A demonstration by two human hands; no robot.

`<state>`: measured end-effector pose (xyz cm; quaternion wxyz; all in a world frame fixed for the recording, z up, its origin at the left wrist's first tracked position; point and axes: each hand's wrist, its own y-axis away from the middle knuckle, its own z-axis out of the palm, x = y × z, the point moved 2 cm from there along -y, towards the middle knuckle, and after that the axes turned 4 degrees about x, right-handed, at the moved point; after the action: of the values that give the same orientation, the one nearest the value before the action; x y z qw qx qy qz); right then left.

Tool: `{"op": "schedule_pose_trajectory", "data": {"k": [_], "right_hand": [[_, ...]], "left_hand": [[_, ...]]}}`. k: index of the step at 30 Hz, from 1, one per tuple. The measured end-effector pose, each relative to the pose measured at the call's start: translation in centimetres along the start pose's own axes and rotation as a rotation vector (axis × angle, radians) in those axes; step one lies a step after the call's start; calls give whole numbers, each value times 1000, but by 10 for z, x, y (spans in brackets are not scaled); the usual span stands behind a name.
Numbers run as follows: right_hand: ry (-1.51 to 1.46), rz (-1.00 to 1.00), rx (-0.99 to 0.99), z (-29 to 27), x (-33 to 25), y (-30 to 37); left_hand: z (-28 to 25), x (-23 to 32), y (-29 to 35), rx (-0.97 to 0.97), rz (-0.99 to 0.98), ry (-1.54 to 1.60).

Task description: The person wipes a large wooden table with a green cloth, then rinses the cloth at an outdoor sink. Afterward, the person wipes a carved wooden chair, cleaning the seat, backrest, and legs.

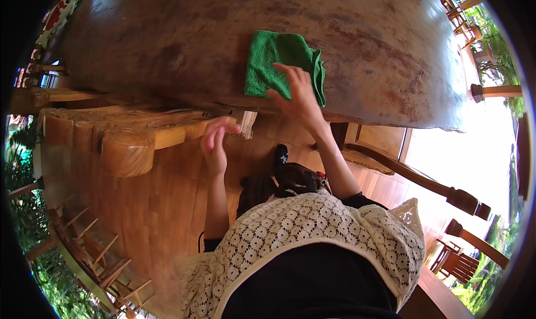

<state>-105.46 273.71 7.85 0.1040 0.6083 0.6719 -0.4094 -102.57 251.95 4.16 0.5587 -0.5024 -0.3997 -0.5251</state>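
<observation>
A folded green cloth point(266, 68) lies on the dark wooden table point(184, 51) near its front edge. My right hand point(301, 98) is over the cloth's near right part, fingers and thumb spread with nothing gripped. Whether its fingertips touch the cloth is hard to tell. Lower and to the left, my left hand point(215, 143) is raised in front of the table edge, fingers loosely bent and apart, holding nothing. It is nearest to the carved wooden chair point(131, 146) on the left.
Another wooden chair point(413, 171) stands at the right, close to the table. Below is a brown wood-look floor point(173, 202). More wooden furniture point(455, 263) shows at the lower right, with green plants point(505, 56) beyond.
</observation>
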Motion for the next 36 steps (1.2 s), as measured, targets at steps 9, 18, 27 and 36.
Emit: {"op": "schedule_pose_trajectory", "data": {"k": [9,18,27,36], "right_hand": [[-579,-68,-238,98,-158,29],[-594,123,202,145,-186,23],[-565,251,306,148,-196,31],[-435,226,281,154,-200,51]], "left_hand": [[-170,56,-12,991,299,-375],[-333,77,-172,554,97,-153],[-385,89,-200,636,61,-179],[-426,82,-235,472,-137,-10]]}}
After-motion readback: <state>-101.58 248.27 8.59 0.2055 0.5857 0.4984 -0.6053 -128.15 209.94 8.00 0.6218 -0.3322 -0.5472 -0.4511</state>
